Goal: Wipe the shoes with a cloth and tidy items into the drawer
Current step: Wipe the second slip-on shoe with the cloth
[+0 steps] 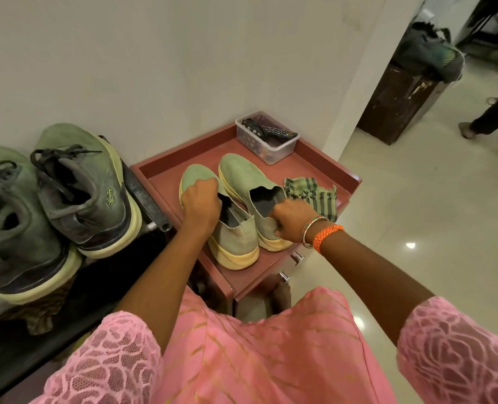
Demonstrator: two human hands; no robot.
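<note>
1. Slip-on shoes, pale green with yellow soles, sit side by side at centre frame on the red-brown counter (160, 182), a tray-like top with a raised rim. Left shoe (233, 228) is nearer the frame bottom; right shoe (247, 182) is just beside it, toes pointing to the upper part of the frame.
2. Left hand (199, 204) has its fingers curled over the collar of the left shoe and grips it at the opening.
3. Right hand (293, 220) has its fingers hooked round the heel edge of the right shoe; bangles and an orange band at the wrist.
4. Cloth (312, 195), green with dark stripes, lies crumpled on the counter right of the right shoe, just above the right hand in the frame. Neither hand holds it.
5. Clear plastic box (266, 141) with small dark items stands at the counter's far corner, upper centre.
6. Drawer handles (297, 256) show below the counter's lower right edge; drawers look closed.
7. Lace-up sneakers (75, 185), grey-green, are stacked at left of frame on a dark shelf.
8. Progress, as a judgement: whether any wiping is done cannot be told from the shoes' surfaces. The cloth lies idle, both shoes are gripped, nothing seen in a drawer, so tidying seems mostly left.
</note>
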